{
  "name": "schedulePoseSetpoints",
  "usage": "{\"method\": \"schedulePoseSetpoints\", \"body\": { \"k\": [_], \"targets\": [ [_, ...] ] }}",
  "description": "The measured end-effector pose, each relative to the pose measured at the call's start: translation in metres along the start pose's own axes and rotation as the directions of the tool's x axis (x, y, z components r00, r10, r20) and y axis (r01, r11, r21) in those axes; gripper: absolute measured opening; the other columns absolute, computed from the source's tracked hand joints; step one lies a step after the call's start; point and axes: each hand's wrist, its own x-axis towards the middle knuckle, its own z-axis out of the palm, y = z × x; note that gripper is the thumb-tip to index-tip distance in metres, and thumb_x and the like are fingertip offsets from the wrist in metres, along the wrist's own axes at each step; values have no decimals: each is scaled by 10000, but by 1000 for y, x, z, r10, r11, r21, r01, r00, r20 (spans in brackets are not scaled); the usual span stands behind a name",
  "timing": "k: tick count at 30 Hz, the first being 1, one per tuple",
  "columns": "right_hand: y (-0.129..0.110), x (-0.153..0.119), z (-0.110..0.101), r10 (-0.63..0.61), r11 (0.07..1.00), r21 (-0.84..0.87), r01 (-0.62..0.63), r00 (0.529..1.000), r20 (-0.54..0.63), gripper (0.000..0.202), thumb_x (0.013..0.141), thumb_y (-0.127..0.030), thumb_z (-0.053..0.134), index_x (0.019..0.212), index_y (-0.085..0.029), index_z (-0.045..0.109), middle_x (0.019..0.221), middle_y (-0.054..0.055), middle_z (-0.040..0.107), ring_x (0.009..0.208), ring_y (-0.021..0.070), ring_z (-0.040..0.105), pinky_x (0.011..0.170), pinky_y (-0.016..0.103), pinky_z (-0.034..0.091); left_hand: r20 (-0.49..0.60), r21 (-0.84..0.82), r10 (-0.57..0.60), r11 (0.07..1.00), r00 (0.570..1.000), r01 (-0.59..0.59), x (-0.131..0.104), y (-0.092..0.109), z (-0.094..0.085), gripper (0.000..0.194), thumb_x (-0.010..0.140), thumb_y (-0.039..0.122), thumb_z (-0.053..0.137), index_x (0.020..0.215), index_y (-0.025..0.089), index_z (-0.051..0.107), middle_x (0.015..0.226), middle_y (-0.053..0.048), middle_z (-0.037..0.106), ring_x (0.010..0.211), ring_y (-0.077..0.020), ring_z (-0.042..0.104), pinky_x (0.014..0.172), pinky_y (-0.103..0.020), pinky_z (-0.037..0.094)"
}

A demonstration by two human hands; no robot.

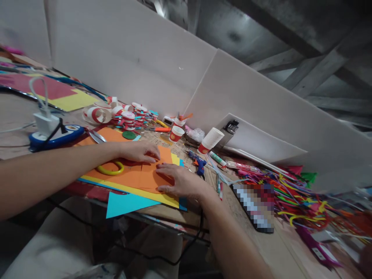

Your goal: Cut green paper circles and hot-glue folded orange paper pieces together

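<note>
My left hand point(141, 151) lies on a sheet of orange paper point(136, 178), its fingers stretched out. Facing it from the right, my right hand point(181, 181) rests on the same sheet with fingers apart. Neither hand holds anything that I can see. Yellow paper point(165, 198) and blue paper point(182, 204) show below the orange one, and a pointed blue paper piece point(128, 204) sticks out over the table's front edge. Scissors with a yellow handle point(111, 173) lie on the orange paper; my left forearm crosses over them and hides their middle.
Behind the paper stand a paper cup point(176, 134), a tilted stack of cups point(210, 140) and several decorated cup pieces point(128, 121). A blue glue gun point(199, 162) is right of my hands. A blue power strip point(69, 133) lies left, pipe cleaners point(285, 190) right.
</note>
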Motion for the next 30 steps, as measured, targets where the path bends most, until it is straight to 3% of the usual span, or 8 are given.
{"method": "schedulePoseSetpoints", "body": {
  "k": [7, 12, 16, 19, 22, 24, 28, 30],
  "targets": [
    [-2, 0, 1, -32, 999, 4, 33, 998, -57, 366, 857, -291, 620, 1202, -173, 639, 1307, 109, 614, 1177, 217, 581, 994, 327, 443, 17, -88, -8, 996, 1000, 9, 0, 4, -2, 249, 878, 275, 587, 1068, 164, 704, 1085, -98, 700, 988, -173, 631, 893, -238, 442],
    [0, 1, 3, 26, 1000, -5, -27, 984, -175, 275, 874, -240, 560, 1109, -184, 692, 1098, 97, 719, 1002, 207, 660, 869, 306, 485, -6, -217, -102, 971, 995, 98, 0, 8, -5, 365, 927, 427, 500, 1101, 176, 700, 1139, -88, 697, 1061, -182, 620, 938, -243, 428],
    [8, 1, 2, 171, 984, 103, -144, 926, -337, 287, 879, -266, 532, 1089, -179, 708, 1002, 72, 745, 834, 188, 679, 746, 288, 490, -43, -312, -131, 943, 990, 111, -5, 8, -11, 572, 938, 594, 335, 1159, 202, 689, 1197, -69, 683, 1092, -208, 615, 930, -247, 441],
    [15, 2, 1, 278, 951, 244, -189, 868, -412, 282, 893, -286, 509, 1053, -182, 717, 943, 39, 747, 782, 167, 659, 701, 273, 482, -60, -298, -138, 948, 989, 114, -6, 10, -12, 595, 859, 649, 456, 1182, 206, 687, 1124, -63, 712, 1006, -229, 643, 855, -258, 480],
    [18, 4, -1, 345, 910, 373, -183, 833, -433, 295, 906, -319, 493, 1025, -170, 719, 940, 36, 743, 807, 172, 658, 717, 282, 494, -94, -300, -149, 947, 984, 115, -2, 15, -9, 487, 787, 520, 643, 1153, 204, 702, 1054, -46, 732, 940, -212, 658, 819, -253, 497],
    [17, 5, -1, 363, 888, 430, -161, 820, -442, 321, 910, -357, 498, 1067, -170, 707, 1026, 55, 733, 893, 189, 665, 791, 308, 505, -152, -309, -161, 945, 975, 108, 3, 18, -6, 361, 811, 421, 635, 1072, 191, 734, 979, -38, 746, 875, -187, 664, 803, -251, 505],
    [17, 6, -2, 344, 893, 440, -91, 769, -539, 479, 817, -400, 658, 1253, -206, 615, 1265, 76, 646, 1143, 222, 600, 987, 359, 446, -363, -338, -236, 935, 901, 109, 8, 14, -3, 298, 829, 366, 603, 973, 156, 757, 932, -44, 749, 876, -193, 662, 816, -284, 519],
    [22, 6, 0, 372, 885, 458, -81, 715, -592, 484, 780, -378, 696, 1227, -204, 632, 1239, 73, 660, 1116, 225, 609, 971, 357, 456, -391, -402, -284, 908, 875, 115, 8, 10, -3, 309, 812, 370, 621, 979, 147, 752, 938, -45, 749, 898, -205, 663, 802, -297, 531]
  ]
}}
